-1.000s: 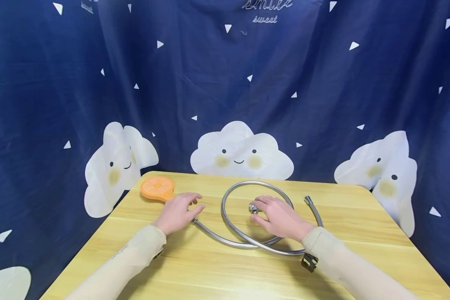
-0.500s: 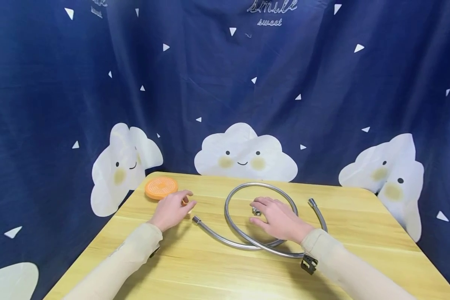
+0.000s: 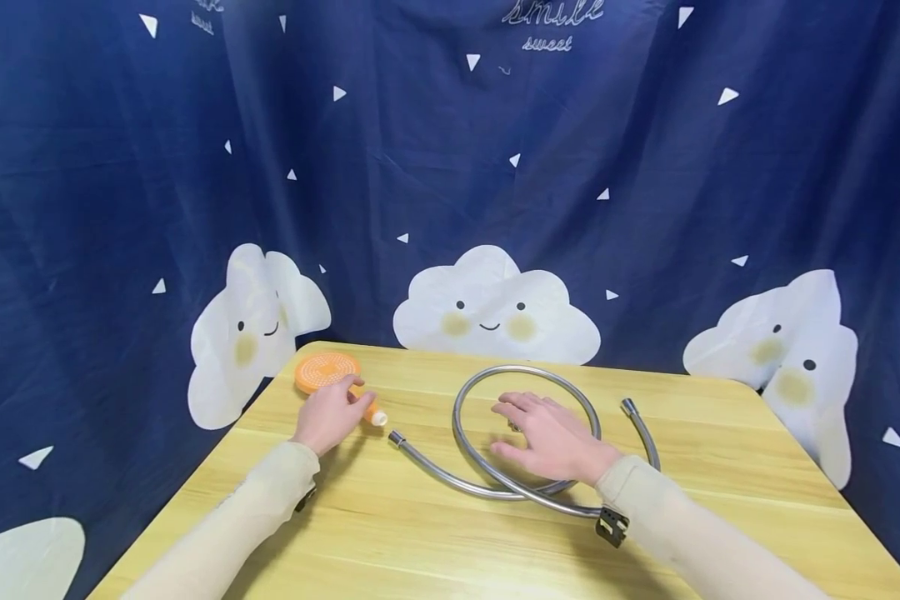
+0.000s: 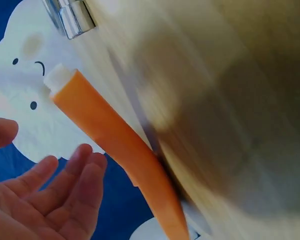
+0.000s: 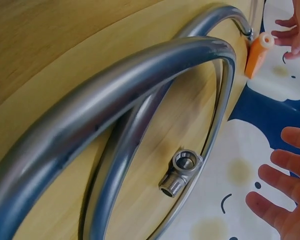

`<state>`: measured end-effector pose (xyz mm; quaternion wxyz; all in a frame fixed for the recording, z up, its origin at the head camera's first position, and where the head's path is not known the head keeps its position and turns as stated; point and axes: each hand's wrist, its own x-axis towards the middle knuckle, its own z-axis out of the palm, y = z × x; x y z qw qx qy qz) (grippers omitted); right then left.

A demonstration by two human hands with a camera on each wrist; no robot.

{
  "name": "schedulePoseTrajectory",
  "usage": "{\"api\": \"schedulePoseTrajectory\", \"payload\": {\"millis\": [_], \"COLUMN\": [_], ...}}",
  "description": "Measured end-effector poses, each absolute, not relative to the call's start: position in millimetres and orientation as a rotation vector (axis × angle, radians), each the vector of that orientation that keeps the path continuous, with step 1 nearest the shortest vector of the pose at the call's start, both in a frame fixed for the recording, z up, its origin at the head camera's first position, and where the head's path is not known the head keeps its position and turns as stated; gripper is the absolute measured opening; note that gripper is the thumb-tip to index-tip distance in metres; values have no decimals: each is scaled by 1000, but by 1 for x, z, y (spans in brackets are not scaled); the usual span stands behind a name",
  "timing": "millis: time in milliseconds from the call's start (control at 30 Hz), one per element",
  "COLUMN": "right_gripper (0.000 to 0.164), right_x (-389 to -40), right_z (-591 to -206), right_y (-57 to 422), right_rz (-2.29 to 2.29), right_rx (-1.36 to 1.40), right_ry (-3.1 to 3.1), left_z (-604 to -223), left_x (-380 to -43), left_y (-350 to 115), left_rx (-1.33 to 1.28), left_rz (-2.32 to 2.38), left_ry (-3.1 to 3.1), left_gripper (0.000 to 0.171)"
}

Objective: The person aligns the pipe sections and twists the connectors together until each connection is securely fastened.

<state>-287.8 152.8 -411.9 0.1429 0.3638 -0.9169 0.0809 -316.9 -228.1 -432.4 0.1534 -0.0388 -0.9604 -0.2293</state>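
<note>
An orange shower head [image 3: 326, 369] lies at the table's far left, its white threaded handle end toward the middle. Over its handle [image 4: 125, 142] hovers my left hand [image 3: 328, 418], fingers loosely bent and apart from it in the left wrist view. A grey metal shower hose [image 5: 140, 75] lies looped in the middle; one end [image 3: 396, 438] is close to the handle's white tip. Inside the loop sits a small chrome threaded fitting [image 5: 184, 170], mostly hidden in the head view by my right hand [image 3: 551, 437]. That hand hangs above it with spread fingers, holding nothing.
All of it rests on a light wooden table [image 3: 420, 550]. A dark blue curtain [image 3: 435, 167] with white clouds stands behind the table's back edge and at both sides. The hose's other end [image 3: 630, 408] points toward the back at the right.
My left hand has moved left, away from the hose end and back along the shower head's handle, uncovering the white tip. My right hand has barely moved. The head view has shifted slightly.
</note>
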Motion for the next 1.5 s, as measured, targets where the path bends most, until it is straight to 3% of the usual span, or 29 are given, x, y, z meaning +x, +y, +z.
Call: {"api": "schedulePoseTrajectory", "payload": {"millis": [300,833,1500], "right_gripper": [67,63,58], "right_x": [-287,-286,-290], "right_z": [-411,-414,-419], "right_y": [145,136,127], "right_rz": [262,270,276], "right_rx": [1060,1096,1166], "right_ry": [-2691,-2668,-2633], "left_z": [-428,-440,-450], "left_x": [-321,-338,-345], "left_y": [-238,-239,-239], "left_rx": [160,428,571], "left_rz": [-863,-1805,-2064], "left_ry": [-2834,-2568,-2319], "left_gripper": [54,62,78]}}
